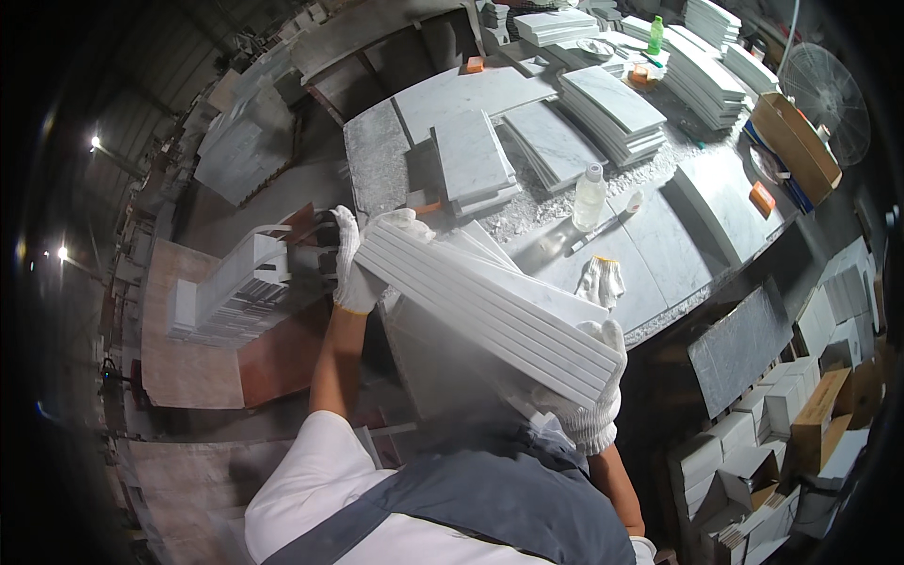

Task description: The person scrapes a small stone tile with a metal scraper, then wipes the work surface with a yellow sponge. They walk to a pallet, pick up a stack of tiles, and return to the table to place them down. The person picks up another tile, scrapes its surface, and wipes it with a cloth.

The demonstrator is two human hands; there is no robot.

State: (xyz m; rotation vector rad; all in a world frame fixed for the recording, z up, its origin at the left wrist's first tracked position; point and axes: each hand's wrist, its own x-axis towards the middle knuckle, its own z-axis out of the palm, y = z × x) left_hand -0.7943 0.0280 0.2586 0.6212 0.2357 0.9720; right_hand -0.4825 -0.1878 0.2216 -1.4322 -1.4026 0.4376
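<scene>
Both my hands wear white knit gloves and grip a stack of long, pale marble tiles [490, 315], held tilted in front of my chest with the layered edges facing me. My left hand [353, 268] clasps the upper left end, its fingers partly hidden behind the tiles. Around the lower right end is my right hand [595, 414], with fingers along the far side. Just beyond the stack, another marble tile [480, 243] lies at an angle on the worktable. A spare white glove [601, 281] rests on the slab near my right hand.
The worktable carries marble slabs [471, 155], tile stacks [612, 104], stone chips, a clear bottle [589, 198], a green bottle [655, 36] and orange blocks [763, 199]. Leftward, tiles [235, 292] stand on a board. A fan [824, 99], cardboard box [796, 146] and white boxes [753, 405] occupy the right.
</scene>
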